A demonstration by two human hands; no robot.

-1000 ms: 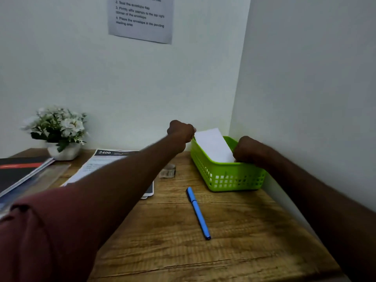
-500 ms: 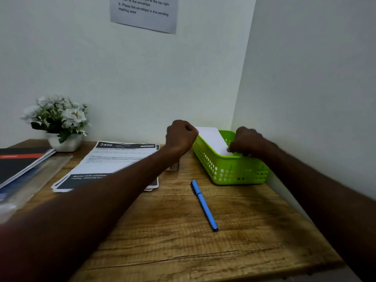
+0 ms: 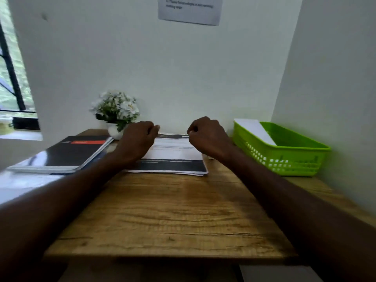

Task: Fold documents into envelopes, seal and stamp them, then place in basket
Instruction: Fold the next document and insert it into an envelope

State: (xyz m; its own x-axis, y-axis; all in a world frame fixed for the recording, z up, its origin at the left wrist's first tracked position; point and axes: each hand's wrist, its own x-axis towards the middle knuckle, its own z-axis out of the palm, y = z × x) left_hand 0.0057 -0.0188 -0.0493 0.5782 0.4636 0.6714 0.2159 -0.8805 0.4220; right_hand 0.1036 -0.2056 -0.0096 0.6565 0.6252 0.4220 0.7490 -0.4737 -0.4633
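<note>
— Where are the hands?

— Both are out over the far half of the wooden desk (image 3: 168,210). The left hand (image 3: 136,141) and right hand (image 3: 207,137) sit above the stack of printed documents (image 3: 173,157), fingers curled in toward the palms. Neither plainly holds anything; the frame is blurred, so whether the left thumb and forefinger nip something small I cannot tell.

— And the envelope?

— A white envelope (image 3: 254,130) leans in the green plastic basket (image 3: 293,157) at the right, against its far-left end, by the side wall.

— Anything else on the desk?

— A black booklet with a red bar (image 3: 67,152) lies left of the documents, on a pale folder. A small white pot of white flowers (image 3: 116,110) stands at the back wall, and a printed notice (image 3: 190,9) hangs above.
</note>
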